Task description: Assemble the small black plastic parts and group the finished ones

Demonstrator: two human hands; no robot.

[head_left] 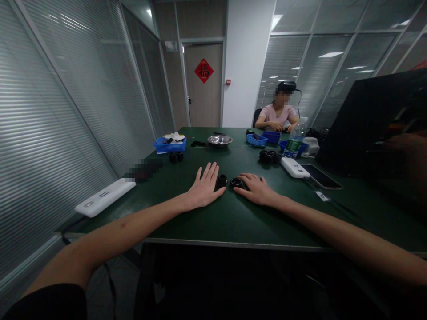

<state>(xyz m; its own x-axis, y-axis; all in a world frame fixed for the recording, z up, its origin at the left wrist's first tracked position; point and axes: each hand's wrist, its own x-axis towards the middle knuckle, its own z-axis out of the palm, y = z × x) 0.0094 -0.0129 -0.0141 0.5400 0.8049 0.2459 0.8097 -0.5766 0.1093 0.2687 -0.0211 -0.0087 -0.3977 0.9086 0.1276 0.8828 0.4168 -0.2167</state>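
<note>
My left hand (204, 186) lies flat on the green table (233, 222) with its fingers stretched out and spread. Just right of its fingertips stands a small black cylindrical part (222, 180), apart from the hand. My right hand (255, 189) rests palm down beside it, fingers curled lightly over a black ring-shaped part (236, 182) that it touches at the fingertips.
Two black parts (176, 156) and a cluster of several more (268, 156) lie further back. Blue bins (169, 144) (256, 140), a metal bowl (219, 140), a water bottle (295, 141), a phone (322, 176) and white boxes (105, 197) (295, 167) are around. A person (278, 115) sits at the far end.
</note>
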